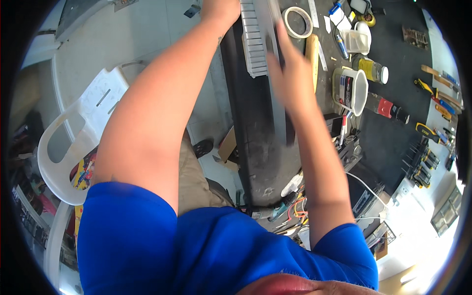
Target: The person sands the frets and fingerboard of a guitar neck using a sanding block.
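Note:
Near the top edge, my left hand [221, 11] is against the left side of a grey ribbed piece with slots [252, 42], which looks like wiring duct. Its fingers are mostly cut off by the frame edge. Alongside the ribbed piece runs a long flat grey strip [278, 105], smeared by motion. My right hand [291, 78] is at the strip, also blurred, with thumb and fingers stretched out and apart. The thumb overlaps the strip, and the fingers point away from me along its right edge; whether they press on it is unclear.
The dark workbench [258, 169] carries a tape roll [298, 22], a white plastic tub [359, 92], a jar with a white lid [372, 70] and a power tool [282, 209]. Hand tools [432, 130] hang at the right. A white plastic chair [56, 162] stands left.

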`<state>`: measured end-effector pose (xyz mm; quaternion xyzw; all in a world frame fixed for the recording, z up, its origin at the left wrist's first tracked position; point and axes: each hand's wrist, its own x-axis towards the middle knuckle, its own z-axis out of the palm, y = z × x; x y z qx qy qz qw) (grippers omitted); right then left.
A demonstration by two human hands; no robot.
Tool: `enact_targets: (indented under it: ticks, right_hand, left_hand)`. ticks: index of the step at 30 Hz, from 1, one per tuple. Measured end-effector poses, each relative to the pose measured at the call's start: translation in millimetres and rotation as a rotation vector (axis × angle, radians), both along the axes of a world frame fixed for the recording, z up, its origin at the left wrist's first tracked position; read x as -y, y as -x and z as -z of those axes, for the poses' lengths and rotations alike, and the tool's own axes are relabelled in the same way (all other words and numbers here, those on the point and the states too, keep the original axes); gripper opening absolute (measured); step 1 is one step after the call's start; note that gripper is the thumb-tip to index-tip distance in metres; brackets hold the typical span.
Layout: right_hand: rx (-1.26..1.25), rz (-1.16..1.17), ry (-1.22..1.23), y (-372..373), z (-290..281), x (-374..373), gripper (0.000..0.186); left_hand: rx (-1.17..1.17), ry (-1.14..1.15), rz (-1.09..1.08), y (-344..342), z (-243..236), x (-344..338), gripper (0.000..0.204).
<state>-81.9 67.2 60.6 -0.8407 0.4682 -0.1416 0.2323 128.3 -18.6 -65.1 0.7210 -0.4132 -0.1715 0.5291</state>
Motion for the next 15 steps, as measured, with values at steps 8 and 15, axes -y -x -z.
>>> enact_targets:
  ticks: [8,15]
  right_hand:
    - [0.013,-0.017,0.065,-57,-24,74,0.071]
    - [0.054,-0.049,0.178,43,16,-24,0.07]
  left_hand:
    - [0.171,0.073,-0.09,9,4,13,0.053]
    - [0.075,-0.096,-0.08,7,1,3,0.052]
